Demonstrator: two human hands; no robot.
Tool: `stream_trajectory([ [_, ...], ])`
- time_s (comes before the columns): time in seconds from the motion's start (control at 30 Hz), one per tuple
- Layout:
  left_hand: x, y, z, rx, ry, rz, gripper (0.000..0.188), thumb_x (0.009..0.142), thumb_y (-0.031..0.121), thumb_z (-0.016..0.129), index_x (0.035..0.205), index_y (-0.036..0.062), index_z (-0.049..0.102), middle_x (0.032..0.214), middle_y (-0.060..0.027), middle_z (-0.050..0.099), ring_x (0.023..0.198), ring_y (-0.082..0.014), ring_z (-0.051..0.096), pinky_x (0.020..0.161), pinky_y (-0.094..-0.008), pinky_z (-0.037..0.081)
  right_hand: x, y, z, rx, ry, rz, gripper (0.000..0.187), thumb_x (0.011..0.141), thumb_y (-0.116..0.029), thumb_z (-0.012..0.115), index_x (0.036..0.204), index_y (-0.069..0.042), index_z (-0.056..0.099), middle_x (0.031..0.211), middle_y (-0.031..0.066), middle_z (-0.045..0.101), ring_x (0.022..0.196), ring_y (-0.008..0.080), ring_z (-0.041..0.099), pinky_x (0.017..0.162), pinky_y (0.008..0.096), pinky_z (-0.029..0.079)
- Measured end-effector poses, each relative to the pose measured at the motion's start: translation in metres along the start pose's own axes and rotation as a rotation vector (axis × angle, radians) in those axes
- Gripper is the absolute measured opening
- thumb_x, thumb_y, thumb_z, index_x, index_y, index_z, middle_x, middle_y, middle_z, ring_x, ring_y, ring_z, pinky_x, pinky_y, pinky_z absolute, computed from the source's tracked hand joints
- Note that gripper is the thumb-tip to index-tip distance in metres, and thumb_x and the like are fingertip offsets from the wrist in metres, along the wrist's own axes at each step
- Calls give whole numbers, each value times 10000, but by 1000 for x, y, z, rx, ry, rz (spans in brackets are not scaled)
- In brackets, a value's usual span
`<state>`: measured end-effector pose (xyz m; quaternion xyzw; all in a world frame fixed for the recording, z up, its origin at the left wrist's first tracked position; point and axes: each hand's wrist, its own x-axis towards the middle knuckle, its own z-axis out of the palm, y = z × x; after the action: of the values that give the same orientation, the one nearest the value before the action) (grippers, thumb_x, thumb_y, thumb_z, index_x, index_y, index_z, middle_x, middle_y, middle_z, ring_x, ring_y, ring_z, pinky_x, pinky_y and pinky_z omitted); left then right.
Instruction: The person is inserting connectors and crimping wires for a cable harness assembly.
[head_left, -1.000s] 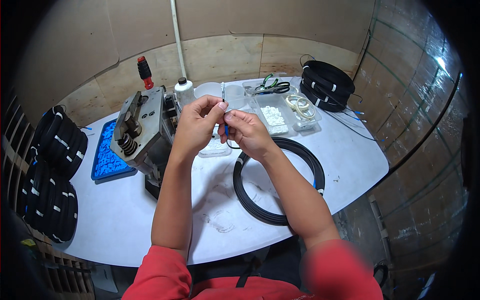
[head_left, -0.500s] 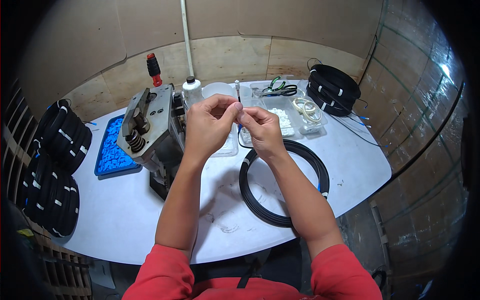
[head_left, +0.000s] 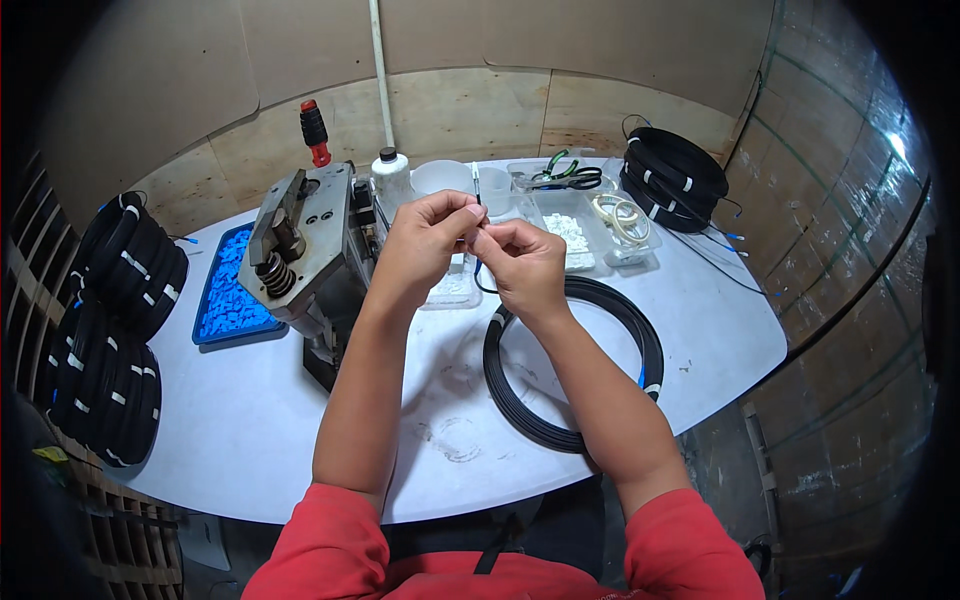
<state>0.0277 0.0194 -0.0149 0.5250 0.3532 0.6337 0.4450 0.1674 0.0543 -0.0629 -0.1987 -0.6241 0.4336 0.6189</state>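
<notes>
Both hands meet over the middle of the table. My left hand (head_left: 425, 240) is closed, with thumb and index finger pinching a thin black cable (head_left: 478, 197) near its end. Against it, my right hand (head_left: 528, 262) pinches the same cable just below; the fingertips nearly touch and hide the gripped part. A narrow, pale tip (head_left: 476, 176) points up above the fingers. Beneath the right hand, a loop of cable bends toward a black cable coil (head_left: 493, 370), which lies flat on the table, partly covered by my right forearm.
Left of my hands stands a metal hand press (head_left: 325, 215), beside a blue tray (head_left: 240, 340) of small blue pieces. Behind are a white bottle (head_left: 391, 180), a tub of white parts (head_left: 567, 238), tape rolls (head_left: 625, 222) and scissors (head_left: 580, 180). More cable coils (head_left: 675, 180) sit at the edges.
The view has shifted slightly. Both hands still pinch the cable, and its pale tip looks narrower than before, when a wider clear-looking end showed above the fingers.
</notes>
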Motion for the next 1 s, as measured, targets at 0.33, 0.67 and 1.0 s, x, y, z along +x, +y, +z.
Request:
stream_trajectory([
  [0.33, -1, 3, -1, -3, -82, -50, 163, 1006, 157, 628, 973, 10, 690, 834, -4, 642, 727, -79, 548, 712, -268, 485, -5, -6, 3, -109, 58, -84, 83, 889, -78, 765, 884, 2, 746, 748, 26, 716, 668, 54, 616, 626, 241, 511],
  [0.67, -1, 3, -2, -12, -85, -84, 160, 1010, 173, 626, 981, 27, 684, 839, 4, 643, 752, -80, 567, 736, -270, 486, -6, -7, 7, -118, 80, -97, 100, 900, -89, 760, 878, 7, 741, 716, 20, 706, 646, 50, 612, 605, 241, 505],
  [1.0, 0, 1, -2, -4, -78, -90, 156, 1010, 169, 627, 986, 23, 677, 835, -4, 645, 745, -82, 565, 724, -263, 484, -6, -6, 6, -129, 82, -107, 111, 912, -96, 748, 856, -2, 737, 672, 3, 686, 620, 38, 595, 590, 233, 502],
])
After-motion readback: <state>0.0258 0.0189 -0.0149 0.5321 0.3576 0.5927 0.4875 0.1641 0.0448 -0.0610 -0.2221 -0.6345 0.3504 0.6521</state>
